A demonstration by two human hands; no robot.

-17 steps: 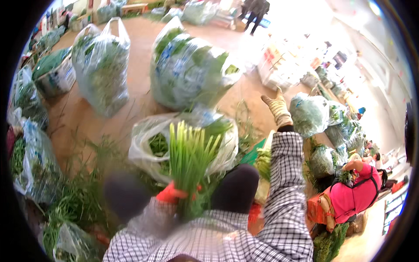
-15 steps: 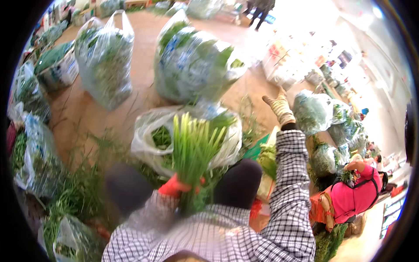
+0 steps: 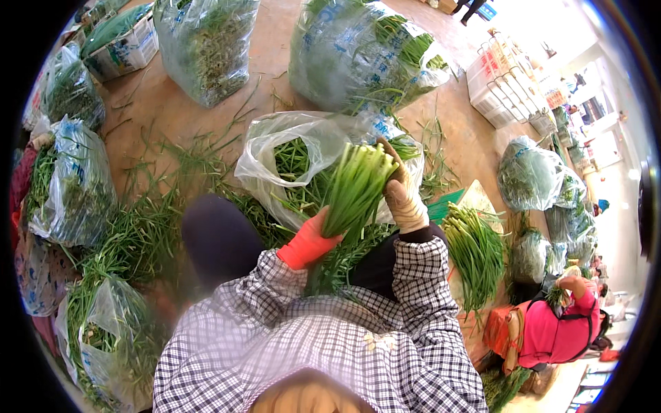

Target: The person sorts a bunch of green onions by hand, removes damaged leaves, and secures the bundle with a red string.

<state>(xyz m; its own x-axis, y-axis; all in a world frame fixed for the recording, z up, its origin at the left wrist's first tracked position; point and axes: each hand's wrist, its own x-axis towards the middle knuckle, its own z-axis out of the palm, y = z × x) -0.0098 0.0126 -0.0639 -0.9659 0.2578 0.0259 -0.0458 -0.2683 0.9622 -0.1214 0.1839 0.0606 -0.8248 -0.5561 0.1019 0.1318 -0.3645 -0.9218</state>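
A bunch of green chives (image 3: 358, 189) with pale cut ends stands tilted between my hands, above my lap. My left hand (image 3: 310, 241), in an orange-red glove, is closed around its lower part. At the pale ends my right hand (image 3: 405, 196), in a cream glove with a dirt-stained palm, lies against the bunch's right side with its fingers stretched out. Just beyond is an open clear plastic bag (image 3: 265, 134) of loose chives. Another bunch of chives (image 3: 475, 251) rests on a board to my right, by a green flat piece (image 3: 444, 205).
Large filled plastic bags (image 3: 351, 62) stand ahead. More filled bags (image 3: 76, 186) line my left, near a white crate (image 3: 131, 48). Loose greens (image 3: 148, 227) litter the floor. White crates (image 3: 499, 79) are stacked at the far right; a person in pink (image 3: 561, 323) sits at right.
My right hand has come back from reaching out ahead to the bunch. The bunch in my left hand has tilted rightward. The view has shifted, and the bunch on the board shows more fully.
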